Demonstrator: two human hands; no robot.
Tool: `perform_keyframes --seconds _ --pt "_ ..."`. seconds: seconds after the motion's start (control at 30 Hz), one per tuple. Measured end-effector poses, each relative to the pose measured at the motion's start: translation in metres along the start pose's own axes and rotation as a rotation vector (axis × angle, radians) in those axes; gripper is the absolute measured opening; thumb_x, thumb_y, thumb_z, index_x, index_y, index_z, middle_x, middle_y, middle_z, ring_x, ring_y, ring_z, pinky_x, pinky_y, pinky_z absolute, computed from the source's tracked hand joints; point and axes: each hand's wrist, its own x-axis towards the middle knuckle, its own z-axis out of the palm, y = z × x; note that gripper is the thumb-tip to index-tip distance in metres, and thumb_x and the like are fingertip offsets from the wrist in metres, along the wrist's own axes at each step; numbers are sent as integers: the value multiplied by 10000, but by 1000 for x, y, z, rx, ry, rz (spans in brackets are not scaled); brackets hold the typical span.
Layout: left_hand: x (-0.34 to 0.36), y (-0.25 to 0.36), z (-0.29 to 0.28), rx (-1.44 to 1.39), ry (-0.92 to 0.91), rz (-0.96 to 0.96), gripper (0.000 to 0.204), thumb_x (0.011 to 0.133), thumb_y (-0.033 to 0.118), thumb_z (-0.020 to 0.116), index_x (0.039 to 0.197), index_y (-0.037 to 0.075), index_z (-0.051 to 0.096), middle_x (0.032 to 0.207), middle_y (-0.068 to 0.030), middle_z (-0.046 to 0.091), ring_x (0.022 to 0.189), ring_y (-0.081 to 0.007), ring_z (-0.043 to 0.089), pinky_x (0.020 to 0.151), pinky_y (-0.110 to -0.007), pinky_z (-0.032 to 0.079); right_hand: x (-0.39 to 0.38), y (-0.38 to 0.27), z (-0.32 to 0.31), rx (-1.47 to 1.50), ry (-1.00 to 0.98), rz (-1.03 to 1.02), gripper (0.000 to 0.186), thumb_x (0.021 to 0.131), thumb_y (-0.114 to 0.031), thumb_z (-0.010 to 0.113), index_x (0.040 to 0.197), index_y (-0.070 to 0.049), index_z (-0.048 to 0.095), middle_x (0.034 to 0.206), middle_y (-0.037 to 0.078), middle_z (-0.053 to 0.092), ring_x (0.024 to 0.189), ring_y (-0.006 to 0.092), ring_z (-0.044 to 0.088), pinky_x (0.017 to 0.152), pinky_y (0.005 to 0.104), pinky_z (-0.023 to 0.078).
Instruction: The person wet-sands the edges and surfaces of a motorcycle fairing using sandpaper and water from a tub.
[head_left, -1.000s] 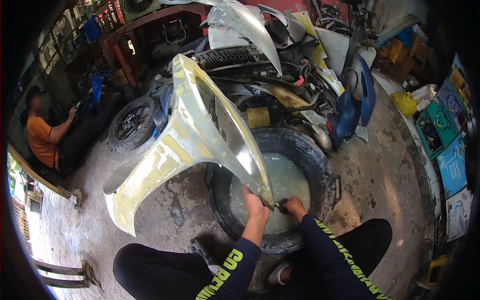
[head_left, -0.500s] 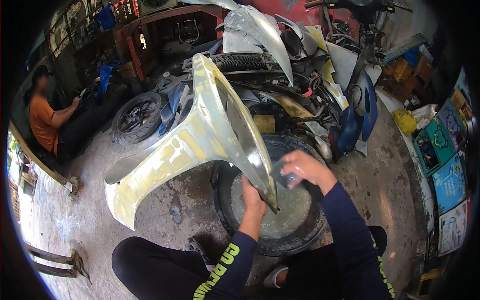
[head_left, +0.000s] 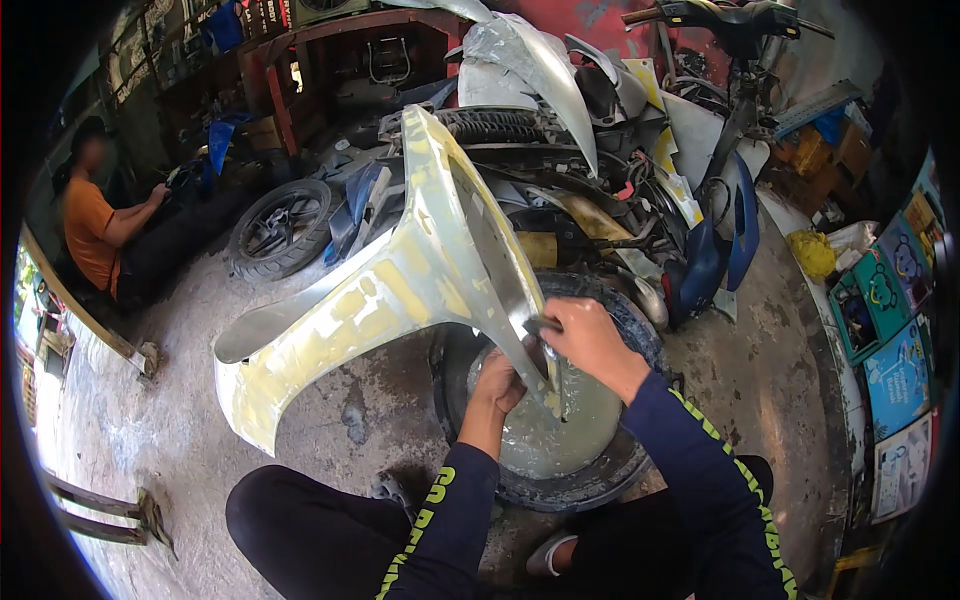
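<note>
A large motorcycle body panel (head_left: 375, 290), patched with yellow, white and grey, is tilted in front of me over a black tub (head_left: 560, 496). Its narrow lower end hangs above cloudy water (head_left: 565, 432) in the tub. My left hand (head_left: 497, 383) grips the panel's lower end from beneath, fingers partly hidden behind it. My right hand (head_left: 590, 343) pinches a small dark piece of sandpaper (head_left: 542, 325) against the panel's right edge, just above the left hand.
A pile of motorcycle parts (head_left: 500, 165) lies beyond the tub, beside a loose wheel (head_left: 282, 230). At far left sits a person in an orange shirt (head_left: 92, 235). Crates and boxes (head_left: 880, 290) line the right wall. A wooden stool (head_left: 105, 515) stands lower left.
My right hand has moved left, from beside the panel with the sandpaper loosely held, onto the panel's edge. The left hand still grips the panel. The view has shifted slightly.
</note>
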Motion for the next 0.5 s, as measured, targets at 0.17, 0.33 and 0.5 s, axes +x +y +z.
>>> perform_keyframes --seconds 0.17,0.33,0.5 --pt "-4 -9 -2 -11 90 59 405 962 320 613 1258 57 529 1116 -65 620 1001 -201 611 842 -373 510 -30 13 -12 187 -173 169 206 719 -107 729 836 25 621 742 178 639 660 291 648 620 371 491" --pt "-14 -8 9 28 159 56 547 961 461 559 1317 53 484 1218 -96 580 1064 -257 596 896 -418 491 -74 85 42 471 -100 711 180 725 -61 690 878 16 635 702 84 632 641 169 628 555 347 497" --pt "-25 -15 6 -113 121 71 590 966 527 452 1361 89 489 1280 -66 578 1146 -237 570 976 -396 458 -159 146 144 318 -194 963 327 756 -45 651 1081 -10 667 820 166 684 768 275 686 602 416 551"
